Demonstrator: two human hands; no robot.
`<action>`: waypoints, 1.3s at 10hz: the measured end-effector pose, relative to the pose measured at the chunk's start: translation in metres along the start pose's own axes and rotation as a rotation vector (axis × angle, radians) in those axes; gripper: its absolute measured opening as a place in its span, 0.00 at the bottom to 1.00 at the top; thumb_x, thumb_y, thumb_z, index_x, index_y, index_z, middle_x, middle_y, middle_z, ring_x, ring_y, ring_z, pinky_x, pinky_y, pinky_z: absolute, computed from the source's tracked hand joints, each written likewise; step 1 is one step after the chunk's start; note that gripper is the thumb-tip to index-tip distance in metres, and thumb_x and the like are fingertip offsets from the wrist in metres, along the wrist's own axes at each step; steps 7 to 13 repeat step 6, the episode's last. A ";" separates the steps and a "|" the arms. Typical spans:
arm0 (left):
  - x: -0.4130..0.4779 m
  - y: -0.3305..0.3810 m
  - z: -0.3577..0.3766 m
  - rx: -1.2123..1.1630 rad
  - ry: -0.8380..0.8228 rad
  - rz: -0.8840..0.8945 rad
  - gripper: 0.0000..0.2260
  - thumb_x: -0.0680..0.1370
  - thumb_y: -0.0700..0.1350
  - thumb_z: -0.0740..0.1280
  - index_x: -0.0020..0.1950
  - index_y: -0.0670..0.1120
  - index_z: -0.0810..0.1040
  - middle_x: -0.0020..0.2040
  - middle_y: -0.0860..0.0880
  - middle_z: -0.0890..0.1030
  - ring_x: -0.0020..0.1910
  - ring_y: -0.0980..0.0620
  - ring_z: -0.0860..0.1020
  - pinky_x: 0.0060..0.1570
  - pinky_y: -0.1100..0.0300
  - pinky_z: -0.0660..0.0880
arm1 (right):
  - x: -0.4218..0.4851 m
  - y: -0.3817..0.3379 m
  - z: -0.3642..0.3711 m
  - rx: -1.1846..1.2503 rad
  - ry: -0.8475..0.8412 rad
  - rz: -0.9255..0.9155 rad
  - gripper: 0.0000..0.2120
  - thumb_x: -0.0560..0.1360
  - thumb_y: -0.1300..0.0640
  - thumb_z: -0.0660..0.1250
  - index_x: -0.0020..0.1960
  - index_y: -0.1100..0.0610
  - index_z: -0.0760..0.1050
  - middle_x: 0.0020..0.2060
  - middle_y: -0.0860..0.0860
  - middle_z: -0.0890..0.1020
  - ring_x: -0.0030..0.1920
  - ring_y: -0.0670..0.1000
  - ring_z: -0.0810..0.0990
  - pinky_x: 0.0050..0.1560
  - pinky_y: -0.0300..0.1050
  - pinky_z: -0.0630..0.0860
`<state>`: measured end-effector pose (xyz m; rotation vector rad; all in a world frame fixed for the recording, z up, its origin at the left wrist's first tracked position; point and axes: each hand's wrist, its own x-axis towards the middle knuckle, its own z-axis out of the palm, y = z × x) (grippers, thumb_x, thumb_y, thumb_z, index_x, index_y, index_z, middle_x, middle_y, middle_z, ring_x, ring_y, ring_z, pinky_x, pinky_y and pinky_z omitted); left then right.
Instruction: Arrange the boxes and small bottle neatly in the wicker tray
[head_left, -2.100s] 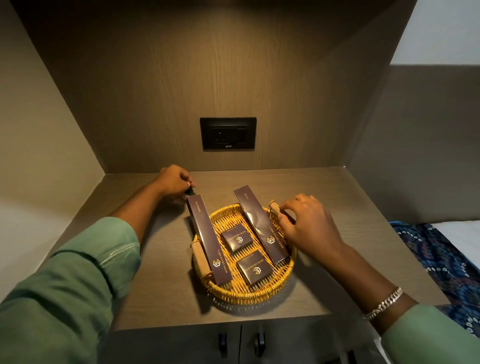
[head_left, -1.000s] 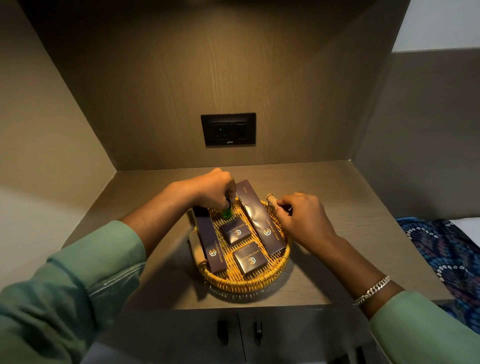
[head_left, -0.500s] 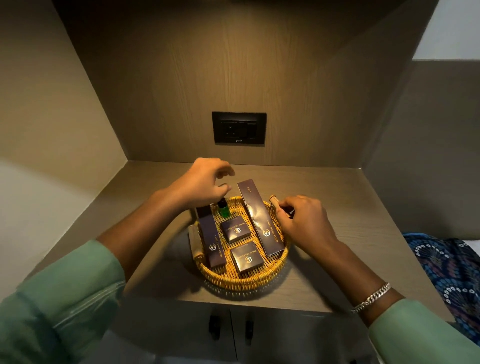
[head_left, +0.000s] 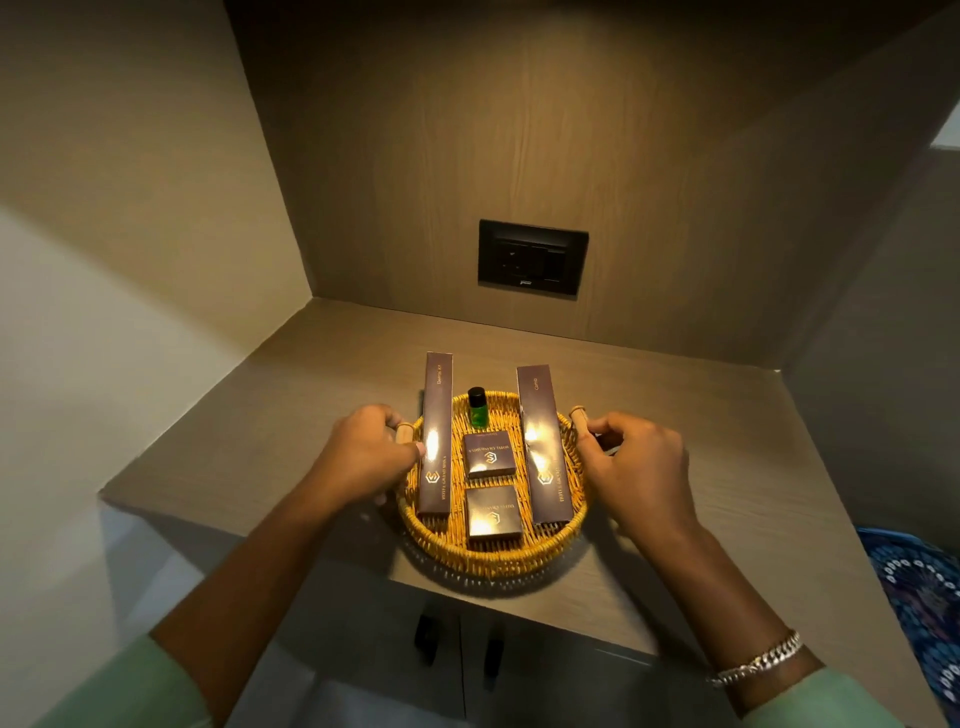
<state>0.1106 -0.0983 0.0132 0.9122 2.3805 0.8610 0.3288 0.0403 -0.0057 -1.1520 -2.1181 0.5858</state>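
The wicker tray (head_left: 493, 556) sits at the tabletop's (head_left: 727, 467) near edge; inside, the small green bottle (head_left: 478, 410) stands upright at twelve o'clock, two small boxes (head_left: 488, 456) lie in line at the centre and six o'clock, and one long box (head_left: 437, 436) lies at nine o'clock, another (head_left: 543, 447) at three; the left hand (head_left: 363, 457) curls around the left wooden handle (head_left: 404, 432), the right hand (head_left: 636, 467) around the right handle (head_left: 577, 420).
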 end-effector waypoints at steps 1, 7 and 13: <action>0.007 0.000 -0.002 -0.034 0.060 -0.001 0.07 0.76 0.44 0.69 0.51 0.47 0.73 0.42 0.47 0.79 0.35 0.48 0.81 0.29 0.54 0.81 | -0.002 -0.006 0.006 -0.003 0.014 0.026 0.05 0.75 0.56 0.69 0.44 0.55 0.83 0.34 0.50 0.83 0.34 0.46 0.79 0.32 0.36 0.70; 0.043 -0.007 -0.036 -0.017 0.061 0.239 0.20 0.73 0.49 0.72 0.63 0.44 0.74 0.57 0.40 0.78 0.53 0.43 0.79 0.52 0.44 0.80 | -0.014 -0.060 0.031 -0.148 0.093 0.191 0.11 0.78 0.53 0.64 0.46 0.60 0.80 0.37 0.55 0.81 0.38 0.54 0.79 0.35 0.43 0.73; 0.043 -0.007 -0.036 -0.017 0.061 0.239 0.20 0.73 0.49 0.72 0.63 0.44 0.74 0.57 0.40 0.78 0.53 0.43 0.79 0.52 0.44 0.80 | -0.014 -0.060 0.031 -0.148 0.093 0.191 0.11 0.78 0.53 0.64 0.46 0.60 0.80 0.37 0.55 0.81 0.38 0.54 0.79 0.35 0.43 0.73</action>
